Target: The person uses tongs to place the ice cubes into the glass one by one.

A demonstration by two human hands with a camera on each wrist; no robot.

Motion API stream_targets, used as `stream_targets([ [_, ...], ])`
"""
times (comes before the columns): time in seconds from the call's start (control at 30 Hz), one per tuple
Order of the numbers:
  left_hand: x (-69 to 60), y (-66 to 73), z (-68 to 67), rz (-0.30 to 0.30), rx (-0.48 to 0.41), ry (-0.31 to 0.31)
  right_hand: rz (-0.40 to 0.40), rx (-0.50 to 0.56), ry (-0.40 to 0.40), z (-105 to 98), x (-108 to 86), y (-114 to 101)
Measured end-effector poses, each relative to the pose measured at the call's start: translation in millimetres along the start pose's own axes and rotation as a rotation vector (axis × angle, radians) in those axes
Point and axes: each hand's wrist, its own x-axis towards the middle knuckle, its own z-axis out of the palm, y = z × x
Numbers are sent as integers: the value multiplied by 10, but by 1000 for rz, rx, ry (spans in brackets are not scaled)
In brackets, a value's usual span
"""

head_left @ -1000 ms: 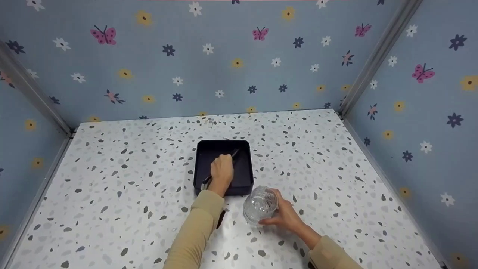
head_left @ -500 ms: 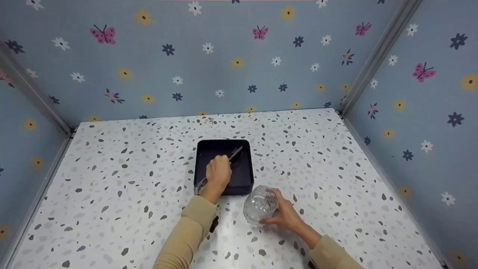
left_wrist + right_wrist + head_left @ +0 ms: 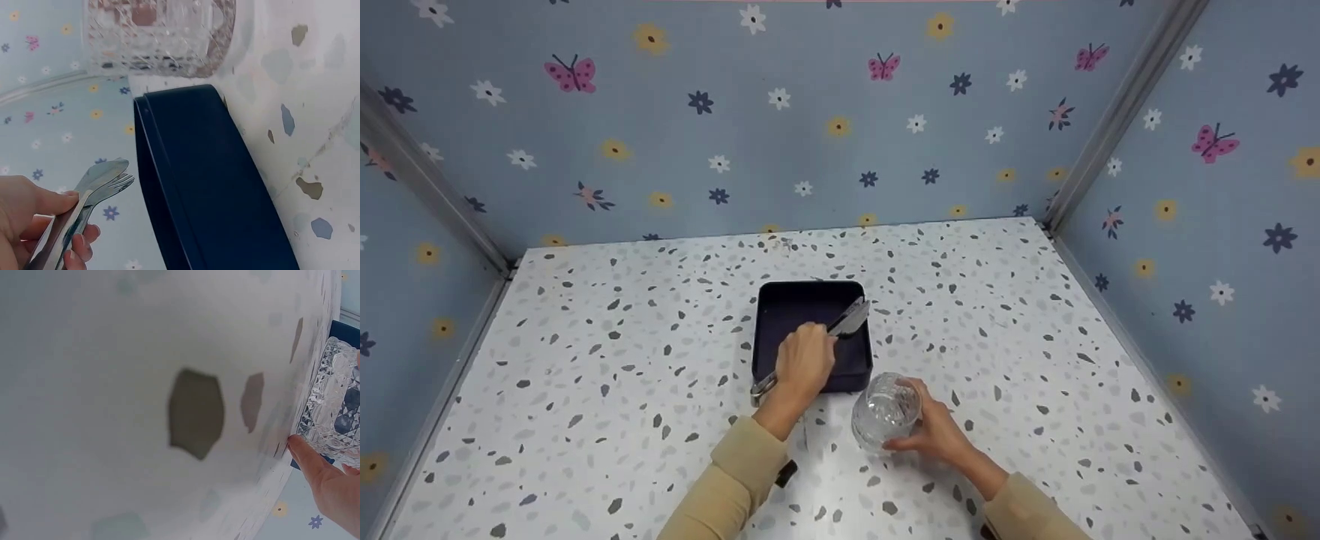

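My left hand [image 3: 804, 361] grips a table knife [image 3: 102, 172] and a fork [image 3: 110, 190] together, thumb on one side and fingertips on the other. The cutlery slants above a dark navy square box [image 3: 810, 285], its blade end by the right rim in the head view. In the left wrist view, the box wall [image 3: 208, 174] stands below and beside the cutlery. A clear cut-pattern glass [image 3: 877, 424] stands at the box's front right corner. My right hand [image 3: 936, 429] holds it from the right, thumb and fingers spread round its side; the thumb [image 3: 304, 453] touches near the table.
The white speckled tabletop [image 3: 607, 420] runs up to a blue flowered back wall [image 3: 780, 150]. Side panels with grey metal posts [image 3: 1125, 112] close in left and right. A small dark object [image 3: 786, 472] shows at the left sleeve.
My left hand has lifted the cutlery from within the box; the blade end now shows above it, by the right rim. The right hand and glass have stayed put.
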Motion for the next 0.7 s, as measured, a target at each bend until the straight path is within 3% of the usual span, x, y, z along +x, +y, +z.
stream_targets([
  [0.37, -261, 136, -295, 132, -16, 40, -9, -17, 3, 0, 7, 6],
  [0.7, -508, 176, -503, 221, 2, 24, 10, 2, -4, 5, 7, 7],
])
